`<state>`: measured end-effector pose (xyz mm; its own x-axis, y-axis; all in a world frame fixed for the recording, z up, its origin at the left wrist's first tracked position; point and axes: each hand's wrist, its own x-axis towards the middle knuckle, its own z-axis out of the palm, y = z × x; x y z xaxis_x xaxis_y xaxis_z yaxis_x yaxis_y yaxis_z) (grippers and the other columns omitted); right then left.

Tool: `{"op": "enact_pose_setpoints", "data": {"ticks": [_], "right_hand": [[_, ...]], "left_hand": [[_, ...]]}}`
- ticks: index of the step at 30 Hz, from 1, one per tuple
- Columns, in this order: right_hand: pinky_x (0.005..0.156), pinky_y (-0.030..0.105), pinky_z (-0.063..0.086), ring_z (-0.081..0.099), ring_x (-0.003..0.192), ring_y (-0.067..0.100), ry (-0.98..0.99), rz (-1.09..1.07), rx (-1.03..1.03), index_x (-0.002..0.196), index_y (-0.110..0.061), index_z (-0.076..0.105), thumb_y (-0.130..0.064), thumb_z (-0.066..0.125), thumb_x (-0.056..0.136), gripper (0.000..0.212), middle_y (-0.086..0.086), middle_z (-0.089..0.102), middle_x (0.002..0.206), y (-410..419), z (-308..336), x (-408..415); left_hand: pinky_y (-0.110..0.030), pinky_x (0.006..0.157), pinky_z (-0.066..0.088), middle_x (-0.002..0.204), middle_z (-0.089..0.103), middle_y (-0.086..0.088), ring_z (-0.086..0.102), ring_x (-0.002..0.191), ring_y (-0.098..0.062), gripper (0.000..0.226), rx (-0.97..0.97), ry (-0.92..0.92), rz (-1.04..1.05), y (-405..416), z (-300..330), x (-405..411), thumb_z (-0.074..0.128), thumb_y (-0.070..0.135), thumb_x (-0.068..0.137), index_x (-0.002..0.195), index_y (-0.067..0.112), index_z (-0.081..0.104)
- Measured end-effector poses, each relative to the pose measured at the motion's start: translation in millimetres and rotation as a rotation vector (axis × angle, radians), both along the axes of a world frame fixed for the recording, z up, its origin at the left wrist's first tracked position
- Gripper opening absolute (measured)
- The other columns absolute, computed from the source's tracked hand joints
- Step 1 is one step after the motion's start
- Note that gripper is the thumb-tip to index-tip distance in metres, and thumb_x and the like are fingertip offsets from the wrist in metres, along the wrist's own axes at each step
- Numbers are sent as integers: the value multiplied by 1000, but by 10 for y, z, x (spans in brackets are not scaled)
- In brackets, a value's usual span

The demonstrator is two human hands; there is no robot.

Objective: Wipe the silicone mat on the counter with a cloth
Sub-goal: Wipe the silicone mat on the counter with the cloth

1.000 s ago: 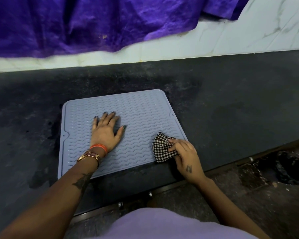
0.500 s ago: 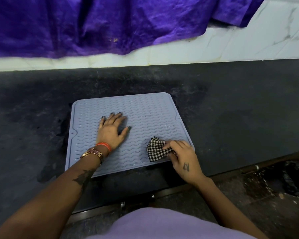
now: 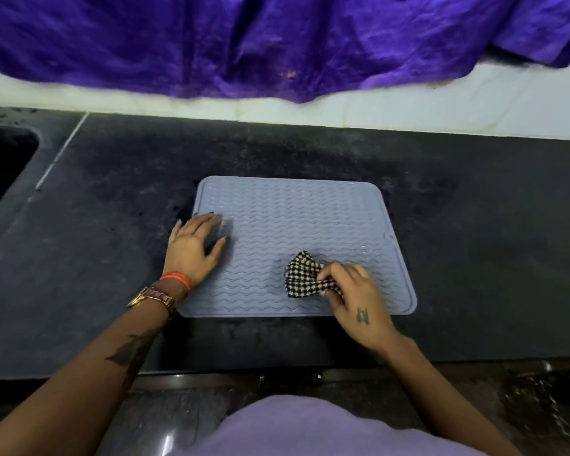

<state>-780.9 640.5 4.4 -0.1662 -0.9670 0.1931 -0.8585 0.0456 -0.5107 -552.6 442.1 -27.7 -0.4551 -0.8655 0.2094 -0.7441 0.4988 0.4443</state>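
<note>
A grey-blue silicone mat [image 3: 297, 218] with a wavy ribbed surface lies flat on the dark counter [image 3: 474, 241]. My left hand [image 3: 193, 246] rests flat on the mat's left edge, fingers straight and spread. My right hand [image 3: 352, 297] grips a small black-and-white checked cloth [image 3: 301, 274], bunched up and pressed onto the mat's near right part. The fingers curl round the cloth's right end.
A sink opening [image 3: 0, 166] is cut into the counter at the far left. Purple fabric [image 3: 277, 41] hangs over the white tiled wall behind. The counter's front edge [image 3: 277, 370] runs just below the mat, with dark floor beneath.
My left hand has slid from the mat's middle to its left edge. My right hand has moved the cloth leftward, further onto the mat. The camera view has shifted left, showing the sink.
</note>
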Motion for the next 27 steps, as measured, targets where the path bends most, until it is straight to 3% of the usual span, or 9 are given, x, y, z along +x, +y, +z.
{"op": "enact_pose_setpoints", "data": {"ticks": [4,6,10,15,20,22,25,27], "right_hand": [[88,37,31,42,117,21,242,17,167,97,-25,56,-30,60,72,26,-8,49,130,-8,-208,273],[87,35,31,42,114,20,227,19,199,93,-27,55,-32,64,69,26,-9,50,125,-97,-172,218],[83,36,37,49,100,20,-8,40,137,88,-24,55,-33,64,67,24,-7,57,104,-295,-49,172],[77,40,41,53,98,26,230,34,62,89,-21,59,-27,69,64,28,2,58,113,-237,-207,476],[82,34,38,45,99,16,-14,65,60,88,-23,54,-26,70,68,26,-5,54,104,-407,-113,413],[82,31,36,45,100,15,16,121,35,90,-23,55,-29,68,70,25,-4,54,106,-438,-104,547],[85,38,37,48,105,24,179,162,65,95,-21,60,-29,67,73,24,3,54,117,-401,-219,757],[85,39,39,48,106,25,165,158,84,94,-20,60,-27,68,72,24,4,54,116,-435,-220,738]], "left_hand": [[-46,115,18,136,53,-8,42,131,-29,59,-5,-21,68,-42,-5,300,40,49,82,126,14,56],[-47,114,19,135,53,-8,43,130,-30,68,-12,-43,86,-58,-21,426,31,57,79,124,13,58],[-45,115,18,136,52,-9,40,132,-27,73,0,-73,110,-34,-86,519,26,61,79,124,13,58],[-45,116,14,133,54,-10,41,132,-29,73,-13,-79,123,-45,-87,490,24,60,80,123,12,59],[-45,117,13,133,54,-10,40,132,-29,73,-18,-59,115,-61,-107,498,24,58,80,123,11,59],[-45,117,13,133,54,-10,39,132,-29,68,-19,-59,115,-73,-113,498,28,55,82,123,11,59],[-44,116,11,134,54,-9,38,133,-28,57,-16,-59,119,-79,-129,503,38,47,84,123,12,58],[-43,116,10,135,53,-9,38,134,-28,56,-19,-59,116,-81,-132,499,39,46,84,124,12,58]]}}
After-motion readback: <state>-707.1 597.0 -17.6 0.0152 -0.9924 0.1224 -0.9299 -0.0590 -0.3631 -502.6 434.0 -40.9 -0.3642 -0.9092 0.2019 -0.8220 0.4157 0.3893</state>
